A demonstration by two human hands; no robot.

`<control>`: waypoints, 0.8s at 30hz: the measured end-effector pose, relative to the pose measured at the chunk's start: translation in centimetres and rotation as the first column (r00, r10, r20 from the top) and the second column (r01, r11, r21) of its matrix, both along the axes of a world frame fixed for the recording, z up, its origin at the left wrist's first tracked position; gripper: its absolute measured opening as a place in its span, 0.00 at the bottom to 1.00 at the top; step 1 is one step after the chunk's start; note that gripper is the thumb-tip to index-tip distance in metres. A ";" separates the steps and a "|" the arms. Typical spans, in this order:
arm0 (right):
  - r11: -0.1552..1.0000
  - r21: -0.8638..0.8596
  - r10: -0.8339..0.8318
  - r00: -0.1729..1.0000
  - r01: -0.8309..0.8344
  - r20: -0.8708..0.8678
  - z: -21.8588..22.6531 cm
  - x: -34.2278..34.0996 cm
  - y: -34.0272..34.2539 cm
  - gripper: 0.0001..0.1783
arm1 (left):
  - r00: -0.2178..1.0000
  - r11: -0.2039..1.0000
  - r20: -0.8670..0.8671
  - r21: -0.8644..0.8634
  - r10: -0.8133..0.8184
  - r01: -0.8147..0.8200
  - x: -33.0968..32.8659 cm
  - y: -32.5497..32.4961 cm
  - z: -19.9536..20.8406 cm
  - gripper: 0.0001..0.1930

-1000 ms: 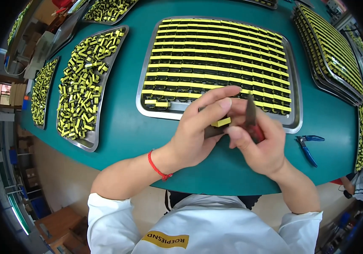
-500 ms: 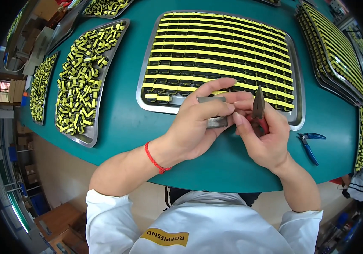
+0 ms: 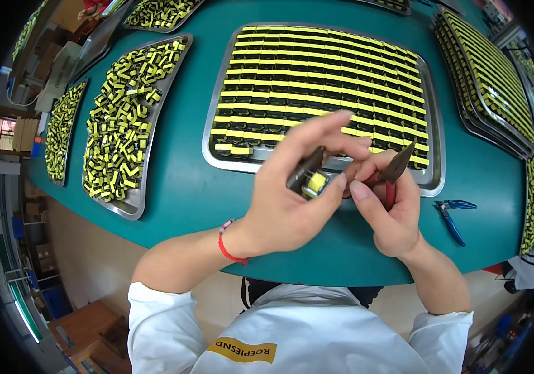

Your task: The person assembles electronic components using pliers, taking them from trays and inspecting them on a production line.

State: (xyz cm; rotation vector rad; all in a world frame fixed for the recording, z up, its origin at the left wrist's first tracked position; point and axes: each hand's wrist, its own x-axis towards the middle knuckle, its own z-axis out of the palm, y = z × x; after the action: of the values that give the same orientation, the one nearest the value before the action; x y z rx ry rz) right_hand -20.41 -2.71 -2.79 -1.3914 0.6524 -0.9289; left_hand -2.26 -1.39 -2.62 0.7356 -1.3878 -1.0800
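My left hand (image 3: 289, 199) is closed round a small yellow-taped transformer (image 3: 317, 182) and a dark flat metal piece (image 3: 305, 169) beside it. The transformer's yellow face and pins show past my thumb. In my right hand (image 3: 391, 215) are red-handled pliers (image 3: 398, 164), their dark pointed jaws standing up and to the right. Right thumb and index fingertips are pinched together close to the left fingers; anything between them is too small to tell. Beyond both hands lies a metal tray (image 3: 216, 159) packed with rows of yellow-and-black transformers (image 3: 323, 81).
Blue cutters (image 3: 452, 218) lie on the green table (image 3: 180, 215), right of my hands. Trays of loose transformers (image 3: 117, 124) stand at the left. Stacked full trays (image 3: 491, 81) rise at the far right. Past the table's right edge, a person's white sleeve (image 3: 532, 268) shows.
My left hand has turned, so the metal piece is tilted and the transformer's yellow face now shows. The pliers' jaws lean further right. Both hands stay close together.
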 end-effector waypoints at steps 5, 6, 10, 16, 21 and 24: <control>0.999 0.029 0.040 0.998 -0.041 0.048 0.2 -0.1 0.0 0.09 | 0.974 0.964 0.222 -0.264 0.056 0.005 0.6 0.1 -0.1 0.29; 0.999 0.030 0.038 0.997 -0.040 0.066 0.2 0.1 0.0 0.08 | 0.975 0.969 0.209 -0.246 0.074 -0.020 0.4 0.2 0.1 0.29; 0.996 0.063 0.060 0.998 -0.060 0.001 0.2 -0.1 0.2 0.09 | 0.956 0.946 0.256 -0.320 0.147 -0.060 0.5 0.1 0.2 0.28; 0.993 0.061 0.099 0.994 -0.096 -0.042 0.1 -0.3 0.4 0.16 | 0.944 0.955 0.266 -0.270 0.194 -0.120 -0.5 0.8 1.0 0.27; 0.994 0.013 0.111 0.990 -0.112 0.086 -0.4 1.1 0.2 0.16 | 0.950 0.982 0.263 -0.135 0.166 -0.135 0.8 2.1 0.4 0.26; 0.958 0.188 0.174 0.958 -0.218 0.227 -0.5 1.5 0.2 0.12 | 0.971 0.988 0.186 -0.003 0.149 -0.152 0.6 2.2 0.5 0.26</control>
State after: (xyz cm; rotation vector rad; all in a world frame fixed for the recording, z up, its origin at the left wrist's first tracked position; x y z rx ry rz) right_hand -18.90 -2.55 -3.31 -1.1287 0.4306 -0.8072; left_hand -1.67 0.82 -2.15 0.9545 -1.4581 -0.9191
